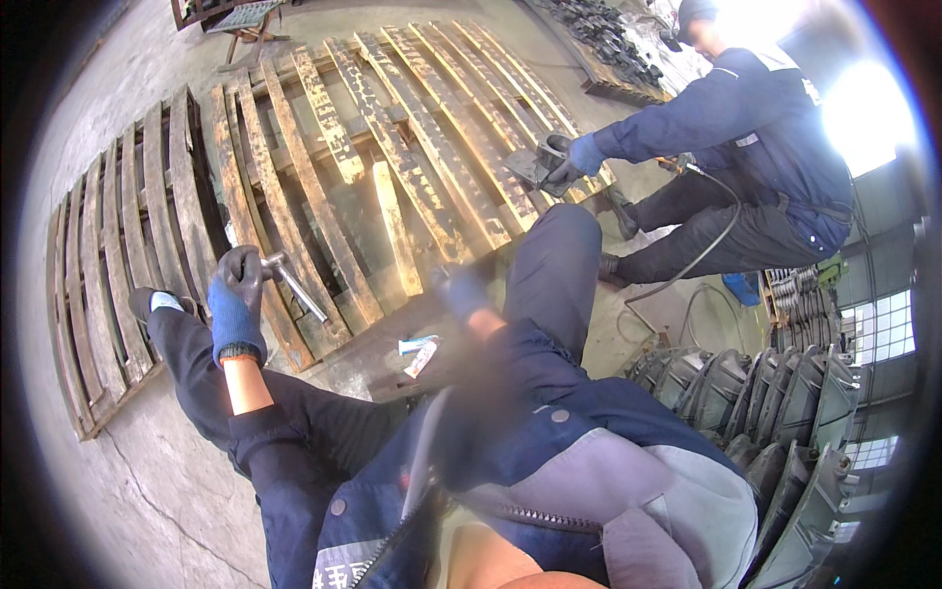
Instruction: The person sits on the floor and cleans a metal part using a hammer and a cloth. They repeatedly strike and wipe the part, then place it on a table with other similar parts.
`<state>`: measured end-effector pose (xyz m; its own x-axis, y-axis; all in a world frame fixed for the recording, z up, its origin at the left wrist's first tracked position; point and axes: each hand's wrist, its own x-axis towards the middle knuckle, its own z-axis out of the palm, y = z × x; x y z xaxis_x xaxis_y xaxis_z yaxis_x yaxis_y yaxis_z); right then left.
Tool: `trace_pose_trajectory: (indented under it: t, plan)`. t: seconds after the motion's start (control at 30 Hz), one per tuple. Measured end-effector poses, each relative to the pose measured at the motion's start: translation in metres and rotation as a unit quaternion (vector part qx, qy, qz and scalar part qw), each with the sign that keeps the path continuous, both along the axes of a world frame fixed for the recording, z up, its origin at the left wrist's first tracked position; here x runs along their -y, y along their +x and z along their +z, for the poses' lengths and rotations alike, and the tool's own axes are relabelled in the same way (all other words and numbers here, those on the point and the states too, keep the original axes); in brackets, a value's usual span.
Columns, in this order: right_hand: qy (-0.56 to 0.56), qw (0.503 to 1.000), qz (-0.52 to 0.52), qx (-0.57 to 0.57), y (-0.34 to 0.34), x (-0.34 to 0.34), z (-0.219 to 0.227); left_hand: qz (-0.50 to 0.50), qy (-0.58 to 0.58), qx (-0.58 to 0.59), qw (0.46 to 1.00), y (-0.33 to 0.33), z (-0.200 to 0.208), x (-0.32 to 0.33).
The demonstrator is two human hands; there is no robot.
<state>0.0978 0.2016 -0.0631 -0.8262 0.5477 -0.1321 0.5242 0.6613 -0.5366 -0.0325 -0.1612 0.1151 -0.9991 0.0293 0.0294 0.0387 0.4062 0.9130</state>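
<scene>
The tool (299, 292), a silvery metal rod with a thicker end, is in the left hand (236, 299), angled down and to the right over the near left slats of the pallet (432, 135). The left hand, in a blue and dark glove, has its fingers curled round the thicker end. The right hand (461, 293), gloved in blue, is near the pallet's close edge; it is blurred, and I cannot tell whether its fingers are spread or closed.

A short pale board (394, 228) lies among the pallet's longer, stained slats. Two small packets (417, 351) lie just beyond the person's lap, between the legs. To the left, a darker pallet (134, 211) stands beside the first on the grey floor (137, 491).

On the right, a co-worker (775, 147) in dark blue bends forward, a gloved hand on a dark metal part (540, 165) over the pallet's right side. A hose (723, 234) curves past the co-worker's legs. Grey castings (775, 393) stand in rows at lower right, and a stool (250, 20) is at the upper left.
</scene>
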Motion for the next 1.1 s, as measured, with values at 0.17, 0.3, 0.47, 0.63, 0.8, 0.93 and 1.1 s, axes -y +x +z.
trace_pose_trajectory:
  t: [0.17, 0.3, 0.47, 0.63, 0.8, 0.93, 1.1]
  plan:
    - [-0.053, 0.996, -0.006, -0.07, -0.004, -0.013, -0.039, -0.007, 0.029, -0.012, 0.999, -0.005, -0.009, 0.001]
    - [0.011, 0.999, 0.033, -0.004, 0.0, -0.004, -0.011, -0.004, 0.037, -0.002, 0.999, -0.005, -0.009, 0.0]
    - [0.005, 0.999, 0.024, -0.026, 0.001, 0.012, 0.021, 0.008, 0.019, -0.002, 1.0, 0.001, 0.0, -0.004]
    - [0.013, 0.999, 0.035, 0.007, -0.001, -0.008, -0.014, 0.002, 0.023, 0.006, 1.0, 0.002, 0.005, -0.006]
    - [-0.051, 0.998, 0.029, -0.028, -0.001, -0.022, -0.053, -0.001, -0.002, 0.004, 1.0, 0.002, 0.007, -0.006]
    - [-0.064, 0.997, 0.011, -0.049, -0.001, -0.014, -0.039, -0.002, -0.003, 0.002, 1.0, 0.002, 0.005, -0.006]
    - [-0.041, 0.998, 0.011, 0.048, -0.001, 0.002, 0.008, -0.011, 0.003, 0.006, 1.0, -0.003, -0.003, -0.003]
